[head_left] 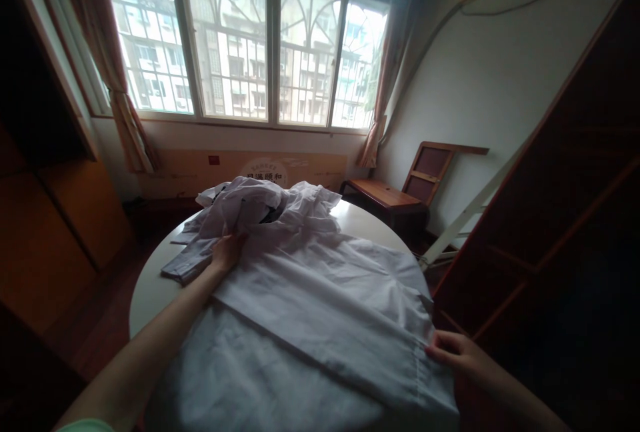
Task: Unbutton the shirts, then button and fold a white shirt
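Note:
A white shirt (310, 292) lies spread over the round table, its lower part hanging past the near edge. My left hand (227, 252) is at the shirt's upper left, beside a sleeve with a cuff; its fingertips are hidden by the cloth. At the right edge of the table, my right hand (450, 347) pinches the shirt's edge between thumb and fingers. Beyond my left hand rests a crumpled heap of white clothes (255, 199), with some dark cloth showing among the folds.
The white round table (150, 285) shows its rim at the left. Behind it stand a long cardboard box (190, 172) under the barred window and a low wooden table (383, 193). A dark wooden panel (540, 239) leans at the right. An orange-brown cabinet (75, 219) is on the left.

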Available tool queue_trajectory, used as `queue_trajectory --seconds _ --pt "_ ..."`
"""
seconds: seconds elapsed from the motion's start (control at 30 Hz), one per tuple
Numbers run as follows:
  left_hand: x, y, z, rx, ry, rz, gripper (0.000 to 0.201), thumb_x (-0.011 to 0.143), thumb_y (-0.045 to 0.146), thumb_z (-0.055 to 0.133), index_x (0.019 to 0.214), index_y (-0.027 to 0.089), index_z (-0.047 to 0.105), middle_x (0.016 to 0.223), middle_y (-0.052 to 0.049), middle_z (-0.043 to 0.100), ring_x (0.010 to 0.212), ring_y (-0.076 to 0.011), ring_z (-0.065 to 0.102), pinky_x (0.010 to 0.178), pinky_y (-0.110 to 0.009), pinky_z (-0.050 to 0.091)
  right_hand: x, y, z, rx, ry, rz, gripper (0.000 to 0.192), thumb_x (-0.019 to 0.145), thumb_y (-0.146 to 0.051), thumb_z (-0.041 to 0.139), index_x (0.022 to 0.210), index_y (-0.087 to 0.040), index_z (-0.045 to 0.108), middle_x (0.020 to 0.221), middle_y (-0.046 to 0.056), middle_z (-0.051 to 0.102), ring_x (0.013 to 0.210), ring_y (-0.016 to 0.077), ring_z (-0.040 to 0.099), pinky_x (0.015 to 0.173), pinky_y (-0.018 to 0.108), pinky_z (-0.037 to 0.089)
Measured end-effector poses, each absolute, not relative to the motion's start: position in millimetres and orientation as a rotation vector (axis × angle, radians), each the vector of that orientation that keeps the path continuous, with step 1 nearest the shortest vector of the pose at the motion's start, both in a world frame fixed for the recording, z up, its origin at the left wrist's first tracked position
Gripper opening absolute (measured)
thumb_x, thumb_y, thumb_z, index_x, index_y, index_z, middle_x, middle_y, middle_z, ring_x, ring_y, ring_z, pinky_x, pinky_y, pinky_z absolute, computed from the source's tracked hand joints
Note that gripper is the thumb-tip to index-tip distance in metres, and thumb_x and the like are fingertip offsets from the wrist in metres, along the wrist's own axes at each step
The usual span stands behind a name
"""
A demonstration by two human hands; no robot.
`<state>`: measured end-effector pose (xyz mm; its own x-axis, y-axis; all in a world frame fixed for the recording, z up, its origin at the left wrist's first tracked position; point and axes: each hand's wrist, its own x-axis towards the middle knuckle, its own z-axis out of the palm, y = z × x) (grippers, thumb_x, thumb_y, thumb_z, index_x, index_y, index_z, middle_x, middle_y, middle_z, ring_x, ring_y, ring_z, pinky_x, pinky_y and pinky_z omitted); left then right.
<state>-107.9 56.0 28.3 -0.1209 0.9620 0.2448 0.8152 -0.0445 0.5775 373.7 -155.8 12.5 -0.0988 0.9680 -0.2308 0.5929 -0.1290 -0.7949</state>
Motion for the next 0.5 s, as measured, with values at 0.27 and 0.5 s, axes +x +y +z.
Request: queue_trajectory --seconds 0.27,0.5 --pt "-127 46 35 1.889 2.121 0.549 0.045 0.074 0.052 0.041 0.078 0.011 0.059 0.078 -0.017 0.065 0.082 -0.0321 0.06 0.061 -0.031 0.041 376 -161 26 -1.845 -1.82 0.917 0.045 0.063 -0.061 0.054 0.058 -0.016 0.057 0.066 0.003 0.056 0.067 0.0184 0.052 0.062 0.026 0.04" --pt "-127 -11 28 2.325 1.991 0.72 0.045 0.078 0.033 0.042 0.116 0.009 0.045 0.116 -0.017 0.052 0.109 -0.0274 0.047 0.09 -0.036 0.036 369 -161 30 -1.937 -1.87 0.623 0.041 0.058 -0.06 0.056 0.052 -0.02 0.057 0.066 0.004 0.056 0.064 0.0193 0.053 0.062 0.029 0.042"
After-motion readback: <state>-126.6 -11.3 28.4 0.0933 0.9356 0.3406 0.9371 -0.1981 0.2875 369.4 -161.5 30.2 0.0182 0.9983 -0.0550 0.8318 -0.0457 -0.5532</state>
